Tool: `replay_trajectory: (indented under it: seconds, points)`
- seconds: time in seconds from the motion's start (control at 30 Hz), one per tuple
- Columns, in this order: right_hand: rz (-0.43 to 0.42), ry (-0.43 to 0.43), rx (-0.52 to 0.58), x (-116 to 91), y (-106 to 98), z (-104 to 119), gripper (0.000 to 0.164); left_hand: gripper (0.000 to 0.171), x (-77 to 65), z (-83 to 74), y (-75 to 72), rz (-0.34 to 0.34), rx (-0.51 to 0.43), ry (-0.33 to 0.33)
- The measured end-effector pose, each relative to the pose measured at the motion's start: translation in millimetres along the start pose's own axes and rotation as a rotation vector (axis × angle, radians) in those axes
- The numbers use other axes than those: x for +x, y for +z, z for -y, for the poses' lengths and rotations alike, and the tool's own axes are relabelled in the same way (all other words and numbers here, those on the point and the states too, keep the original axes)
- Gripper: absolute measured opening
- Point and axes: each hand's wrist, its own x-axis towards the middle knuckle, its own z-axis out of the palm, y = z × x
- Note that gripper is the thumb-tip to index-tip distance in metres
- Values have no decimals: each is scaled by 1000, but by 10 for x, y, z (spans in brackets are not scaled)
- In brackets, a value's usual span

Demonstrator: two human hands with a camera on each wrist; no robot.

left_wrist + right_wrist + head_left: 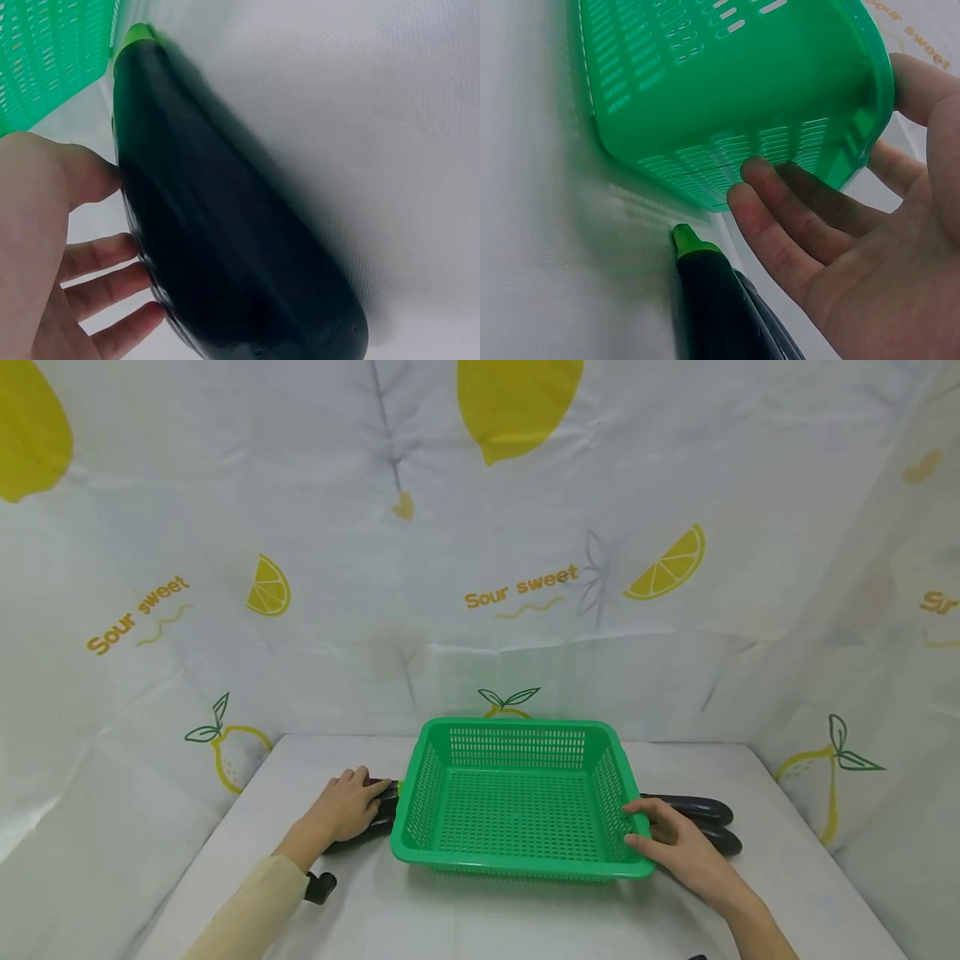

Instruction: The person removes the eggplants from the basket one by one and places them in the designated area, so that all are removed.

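Note:
A green plastic basket [517, 864] with slotted walls stands in the middle of the table. My right hand [678, 852] pinches its right rim near the front corner, while its other fingers [772, 240] reach out beside the wall. Behind that hand lie two dark eggplants [693, 810], one green stem end close to the basket in the right wrist view. On the left, my left hand [345, 806] lies over dark eggplants beside the basket. In the left wrist view, its fingertips touch the side of a large glossy eggplant [217, 217] whose green stem points to the basket.
A white table surface [360, 918] surrounds the basket. White sheeting [337, 677] with lemon prints hangs behind and along both sides. A small black device [320, 887] shows at the left wrist.

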Motion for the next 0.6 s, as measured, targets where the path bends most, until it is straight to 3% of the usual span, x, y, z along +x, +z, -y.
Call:
replay_trajectory:
  seconds: [0.2, 0.43, 0.5, 0.6]
  points:
    - [-5, -9, -8, 2, -27, -1, 47, 38, 39, -19, 26, -46, 2, 16]
    - [-22, 29, -94, -50, -44, 19, 53, 33, -79, -18, -8, -121, -58, 23]
    - [-41, 12, -90, -68, -68, 43, 53, 31, -106, -27, -23, -160, -60, 30]
    - [-111, -33, -187, -118, -114, 82, 49, 31, -148, -57, -72, -237, -70, 40]
